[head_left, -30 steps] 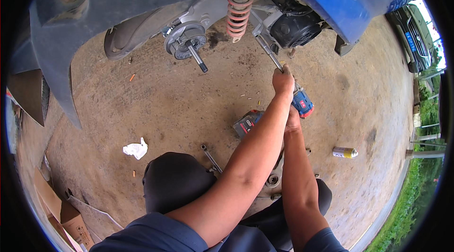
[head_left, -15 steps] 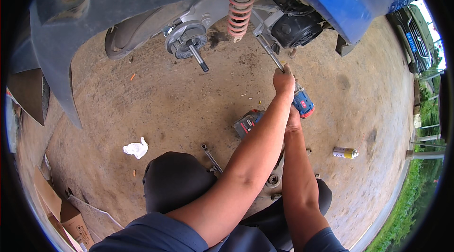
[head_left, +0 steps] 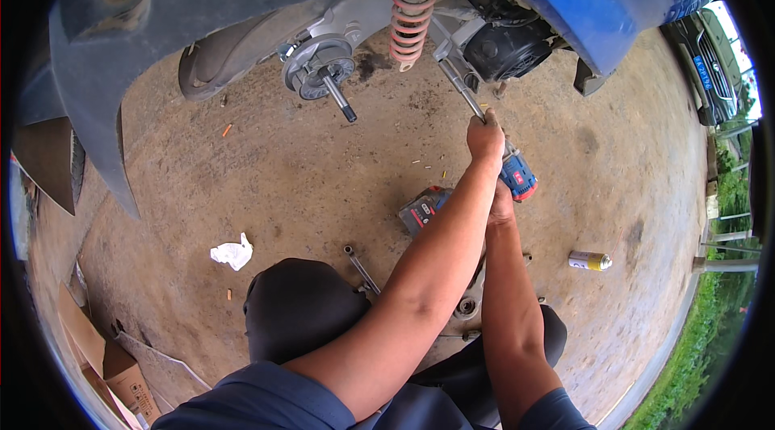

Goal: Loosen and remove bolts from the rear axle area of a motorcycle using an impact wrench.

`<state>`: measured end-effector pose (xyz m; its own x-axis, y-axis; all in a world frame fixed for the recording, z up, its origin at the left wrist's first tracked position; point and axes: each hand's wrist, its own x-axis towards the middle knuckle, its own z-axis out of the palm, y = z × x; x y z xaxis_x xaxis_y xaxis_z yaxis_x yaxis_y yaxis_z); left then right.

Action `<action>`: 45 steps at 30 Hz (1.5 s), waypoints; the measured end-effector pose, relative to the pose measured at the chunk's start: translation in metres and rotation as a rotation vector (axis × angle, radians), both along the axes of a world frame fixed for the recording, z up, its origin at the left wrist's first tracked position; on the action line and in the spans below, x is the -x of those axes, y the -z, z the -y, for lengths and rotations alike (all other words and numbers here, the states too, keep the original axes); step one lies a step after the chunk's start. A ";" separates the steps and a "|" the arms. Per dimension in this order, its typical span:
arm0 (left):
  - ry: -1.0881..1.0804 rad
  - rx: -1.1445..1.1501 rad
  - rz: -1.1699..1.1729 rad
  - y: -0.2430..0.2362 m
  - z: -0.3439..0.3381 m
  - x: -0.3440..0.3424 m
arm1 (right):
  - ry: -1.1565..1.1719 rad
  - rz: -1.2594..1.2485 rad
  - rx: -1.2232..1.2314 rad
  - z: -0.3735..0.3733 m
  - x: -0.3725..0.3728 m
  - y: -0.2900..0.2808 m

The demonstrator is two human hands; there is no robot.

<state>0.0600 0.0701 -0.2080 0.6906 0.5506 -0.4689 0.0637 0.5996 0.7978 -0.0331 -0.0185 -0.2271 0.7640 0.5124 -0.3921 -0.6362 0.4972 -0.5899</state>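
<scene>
My right hand (head_left: 500,205) is closed round the handle of a blue cordless impact wrench (head_left: 519,176); its battery shows at the left, past my left forearm. Farther forward, my left hand (head_left: 485,139) wraps the long metal extension bar (head_left: 462,91) fitted to the wrench. The bar's far end meets the metal bracket (head_left: 446,49) under the vehicle, beside a round black cover (head_left: 508,50). Left of it hangs a red coil spring shock absorber (head_left: 412,22), its lower eye free. A bare hub with a protruding axle (head_left: 335,93) is farther left.
Blue and dark body panels (head_left: 597,2) overhang the work. On the ground lie a spray can (head_left: 589,260), a crumpled white tissue (head_left: 232,252) and a wrench (head_left: 361,268). A metal part (head_left: 467,306) sits between my knees. A cardboard box (head_left: 129,381) stands at lower left.
</scene>
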 end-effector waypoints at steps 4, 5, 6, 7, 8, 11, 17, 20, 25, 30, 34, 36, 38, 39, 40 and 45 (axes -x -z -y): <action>0.011 0.004 -0.007 -0.001 0.002 0.000 | 0.014 -0.005 0.018 0.003 -0.001 0.002; 0.006 0.004 -0.006 -0.001 0.002 0.000 | 0.013 -0.005 0.018 0.003 -0.001 0.002; 0.002 0.003 -0.005 -0.001 0.002 0.000 | 0.019 0.005 0.019 0.003 -0.001 0.003; 0.001 0.003 -0.005 -0.001 0.003 0.000 | 0.025 0.015 0.019 0.003 -0.001 0.003; 0.001 0.003 -0.003 -0.001 0.002 0.000 | 0.024 0.014 0.018 0.002 -0.001 0.003; 0.003 -0.006 -0.005 0.000 0.001 0.000 | 0.036 0.022 0.029 0.001 -0.001 0.002; 0.026 -0.019 -0.031 0.002 0.005 -0.002 | 0.022 0.009 0.040 0.006 -0.002 0.004; 0.007 -0.072 -0.045 0.010 0.002 -0.007 | 0.018 0.013 0.036 0.001 -0.002 0.003; 0.041 -0.049 -0.067 0.011 0.006 -0.008 | 0.016 0.022 0.043 0.007 -0.003 0.006; 0.026 -0.064 -0.055 0.011 0.003 -0.008 | 0.025 0.016 0.045 0.003 -0.003 0.006; 0.034 -0.074 -0.067 0.009 0.002 -0.006 | 0.029 0.026 0.042 0.003 -0.002 0.006; 0.033 -0.058 -0.060 0.007 0.003 -0.006 | 0.031 0.021 0.054 0.004 -0.003 0.006; 0.040 -0.054 -0.057 0.006 0.004 -0.005 | 0.034 0.015 0.068 0.005 -0.003 0.007; 0.047 -0.051 -0.055 0.005 0.005 -0.004 | 0.035 0.017 0.072 0.006 -0.003 0.006; 0.049 -0.050 -0.055 0.005 0.005 -0.004 | 0.037 0.019 0.076 0.007 -0.003 0.006; 0.037 -0.133 -0.087 0.008 0.000 -0.005 | 0.025 0.003 0.040 0.001 -0.002 0.002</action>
